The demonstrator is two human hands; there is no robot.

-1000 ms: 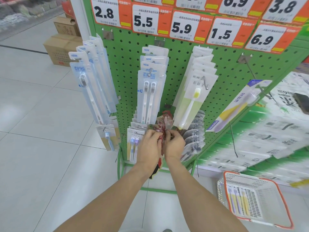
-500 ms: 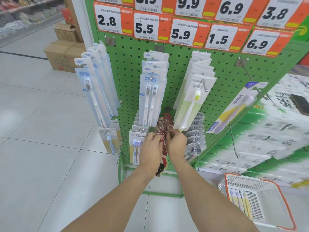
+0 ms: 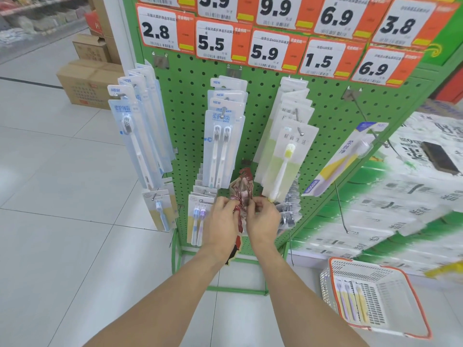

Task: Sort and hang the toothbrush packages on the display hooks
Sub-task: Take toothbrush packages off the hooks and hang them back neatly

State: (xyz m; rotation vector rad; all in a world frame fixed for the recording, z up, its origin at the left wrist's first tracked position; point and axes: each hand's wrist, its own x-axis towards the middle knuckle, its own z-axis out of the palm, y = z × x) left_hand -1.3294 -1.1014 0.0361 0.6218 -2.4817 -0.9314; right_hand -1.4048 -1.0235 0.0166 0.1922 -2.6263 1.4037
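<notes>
Hanging low at the centre of the green perforated metal display board [image 3: 185, 101], a bunch of dark red and clear plastic toothbrush packages [image 3: 241, 190] sits between both hands. Packs are narrow, glossy, overlapped front to back; print too blurred to read. A dark red and black lower end shows below the wrists. Left hand [image 3: 221, 221] grips the bunch from its left side, fingers [image 3: 229, 202] curled onto the pack edges. Right hand [image 3: 263, 219] pinches the right edge, fingers curled in. Whether the bunch sits on a hook cannot be told.

Just above: pale blue twin-brush packs [image 3: 220, 146] on a hook; to the right, white cards with a yellow-headed brush [image 3: 285, 159]; further right, a single purple and yellow pack [image 3: 343, 159] hanging tilted. Left column holds long pale blue single-brush packs [image 3: 135, 136]. Orange and white price tags [image 3: 213, 41] run along the top. White plastic basket with orange rim [image 3: 411, 291] stands on the floor at lower right, with purple and yellow brush packs inside.
</notes>
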